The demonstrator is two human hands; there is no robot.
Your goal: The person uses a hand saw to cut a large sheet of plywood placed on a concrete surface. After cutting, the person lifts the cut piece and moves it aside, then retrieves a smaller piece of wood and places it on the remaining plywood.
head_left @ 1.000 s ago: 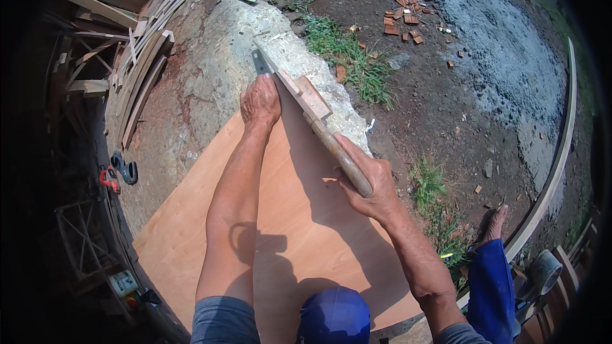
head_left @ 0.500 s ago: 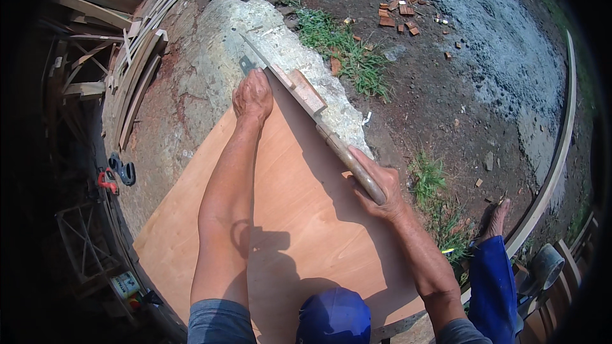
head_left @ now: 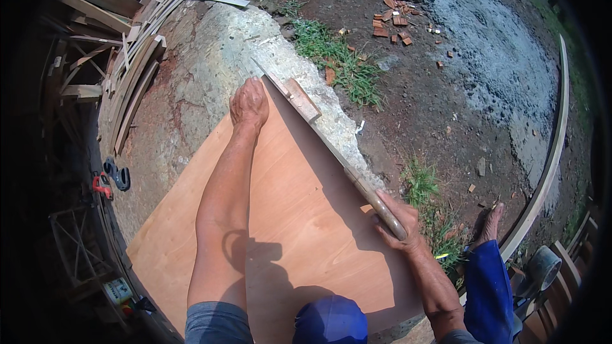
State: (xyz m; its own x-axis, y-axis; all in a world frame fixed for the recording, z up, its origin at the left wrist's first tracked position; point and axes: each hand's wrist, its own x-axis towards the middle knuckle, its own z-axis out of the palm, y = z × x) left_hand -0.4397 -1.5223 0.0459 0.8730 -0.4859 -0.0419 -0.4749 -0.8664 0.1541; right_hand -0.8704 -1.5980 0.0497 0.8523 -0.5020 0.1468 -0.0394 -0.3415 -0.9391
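Note:
My right hand [head_left: 401, 220] wraps around the round wooden handle of a long narrow-bladed tool, which looks like a pull saw [head_left: 331, 148]. Its thin blade is seen almost edge-on and runs along the right edge of a plywood sheet [head_left: 306, 216]. Against the blade, near its far end, sits a small wooden block [head_left: 305, 103]; whether they are joined I cannot tell. At the sheet's far corner my left hand [head_left: 248, 102] is closed like a fist, beside the blade's tip. What its fingers grip is hidden.
Curved wood strips [head_left: 137, 99] and stacked boards lie at the left. A black-and-red tool [head_left: 115, 178] lies on the ground there. Broken brick pieces [head_left: 392, 22] are scattered ahead, past grass tufts [head_left: 338, 57]. A long curved strip [head_left: 542, 178] stretches along the right, beyond my bare foot [head_left: 491, 223].
My right hand has drawn the tool back toward me, down and to the right, its handle now farther from the block. A metal piece beyond my left hand no longer shows.

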